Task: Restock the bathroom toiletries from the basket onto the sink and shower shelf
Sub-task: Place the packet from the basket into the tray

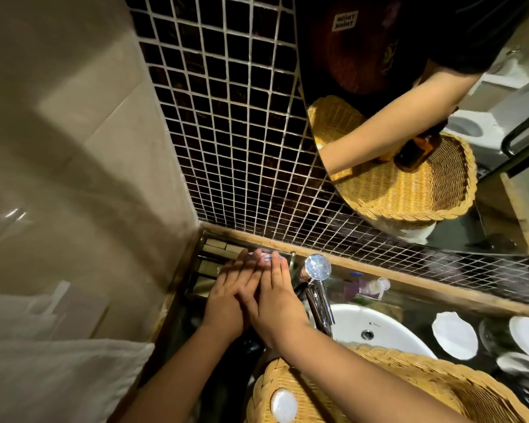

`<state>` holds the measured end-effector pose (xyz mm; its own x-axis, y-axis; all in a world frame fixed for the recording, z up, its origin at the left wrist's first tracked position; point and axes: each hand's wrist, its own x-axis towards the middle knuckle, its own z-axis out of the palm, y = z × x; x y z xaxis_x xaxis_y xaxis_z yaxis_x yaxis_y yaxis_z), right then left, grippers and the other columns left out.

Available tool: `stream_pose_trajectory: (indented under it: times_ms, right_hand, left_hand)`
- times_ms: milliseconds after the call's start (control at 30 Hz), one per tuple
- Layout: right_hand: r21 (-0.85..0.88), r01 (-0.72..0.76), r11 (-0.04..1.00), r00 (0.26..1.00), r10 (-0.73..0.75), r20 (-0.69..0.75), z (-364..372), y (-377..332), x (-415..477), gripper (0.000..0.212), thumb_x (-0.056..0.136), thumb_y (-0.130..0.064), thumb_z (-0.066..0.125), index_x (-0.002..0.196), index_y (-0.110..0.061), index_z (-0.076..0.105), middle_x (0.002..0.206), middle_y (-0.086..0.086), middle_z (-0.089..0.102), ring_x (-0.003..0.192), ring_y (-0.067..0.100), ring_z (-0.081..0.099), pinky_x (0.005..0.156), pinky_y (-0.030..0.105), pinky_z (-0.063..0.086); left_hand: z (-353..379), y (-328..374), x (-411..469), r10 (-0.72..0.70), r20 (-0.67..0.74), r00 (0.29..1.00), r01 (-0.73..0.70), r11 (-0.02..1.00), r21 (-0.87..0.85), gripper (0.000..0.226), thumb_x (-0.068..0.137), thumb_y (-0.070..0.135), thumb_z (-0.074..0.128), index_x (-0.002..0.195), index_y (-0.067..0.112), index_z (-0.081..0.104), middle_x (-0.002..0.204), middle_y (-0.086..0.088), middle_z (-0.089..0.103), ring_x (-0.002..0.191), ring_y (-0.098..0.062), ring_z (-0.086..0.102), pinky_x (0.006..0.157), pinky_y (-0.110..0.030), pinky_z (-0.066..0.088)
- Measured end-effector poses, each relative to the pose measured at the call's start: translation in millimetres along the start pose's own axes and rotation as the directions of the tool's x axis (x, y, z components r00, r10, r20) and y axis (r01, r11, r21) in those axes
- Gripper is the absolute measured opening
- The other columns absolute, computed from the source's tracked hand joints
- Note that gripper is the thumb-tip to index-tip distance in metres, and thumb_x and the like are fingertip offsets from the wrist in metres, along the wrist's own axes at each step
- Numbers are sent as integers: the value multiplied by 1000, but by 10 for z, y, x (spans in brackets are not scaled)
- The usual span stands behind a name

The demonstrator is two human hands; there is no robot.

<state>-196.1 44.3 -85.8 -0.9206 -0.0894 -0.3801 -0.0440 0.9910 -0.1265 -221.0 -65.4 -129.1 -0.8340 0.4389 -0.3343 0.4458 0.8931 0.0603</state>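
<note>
My left hand (pixel 226 296) and my right hand (pixel 275 297) lie side by side over a small slatted rack (pixel 209 254) in the counter's far left corner. Their fingers rest on a white item with a blue mark (pixel 267 257), which they hold against the rack; most of it is hidden under the fingers. The woven basket (pixel 394 361) sits at the sink's near edge, under my right forearm, with a white round lid (pixel 283 404) inside it. The mirror (pixel 409 117) reflects the basket with an amber bottle in it.
A chrome faucet (pixel 318 279) stands just right of my hands, over the white basin (pixel 379 328). Small clear bottles (pixel 367 288) lie behind it by the wooden ledge. White dishes (pixel 454 335) sit to the right. A white towel (pixel 52 374) hangs at the left.
</note>
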Motion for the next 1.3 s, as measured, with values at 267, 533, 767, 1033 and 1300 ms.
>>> stream_pose_trajectory:
  times_ms: [267, 533, 767, 1033, 1300]
  right_hand:
    - [69, 17, 997, 1000, -15, -20, -169, -22, -98, 86, 76, -60, -22, 138, 0, -25, 151, 17, -28, 130, 24, -40, 111, 35, -32]
    - [182, -126, 975, 991, 131, -13, 165, 48, 87, 119, 65, -78, -24, 156, -3, -8, 164, 11, -19, 151, 25, -20, 121, 39, -8]
    - [263, -109, 959, 993, 115, -4, 140, 46, 33, 111, 75, -80, -9, 156, -5, -10, 165, 11, -17, 150, 23, -21, 122, 38, -9]
    - [272, -33, 962, 999, 43, -30, -82, 36, -302, 83, 101, -63, 14, 158, -6, -7, 165, 11, -15, 152, 23, -16, 123, 37, -5]
    - [148, 58, 987, 998, -53, -38, -190, 194, -1050, 78, 102, -58, 8, 156, -5, -10, 163, 10, -23, 151, 22, -20, 124, 37, -3]
  left_hand:
    - [-50, 49, 22, -83, 23, 996, 83, 997, 12, 100, 95, 58, 40, 145, 21, -38, 146, -2, -53, 135, -25, -48, 118, -48, -19]
    - [-66, 40, 217, -56, 97, 994, 59, 998, -31, 90, 99, 52, 37, 146, 26, -35, 139, 3, -59, 131, -17, -50, 113, -42, -24]
    - [-28, -43, 234, -24, 72, 997, 23, 1000, 17, 95, 96, 55, 43, 150, 30, -30, 146, 3, -54, 136, -18, -46, 112, -42, -26]
    - [-297, -71, -248, -29, -120, 992, 36, 998, 53, 84, 97, 38, 47, 157, 30, -10, 162, -1, -27, 151, -20, -16, 121, -44, -5]
    - [-625, 204, -843, -61, -305, 950, 54, 998, -34, 69, 97, 40, 37, 159, 22, 13, 166, -5, 10, 153, -22, 6, 122, -47, 8]
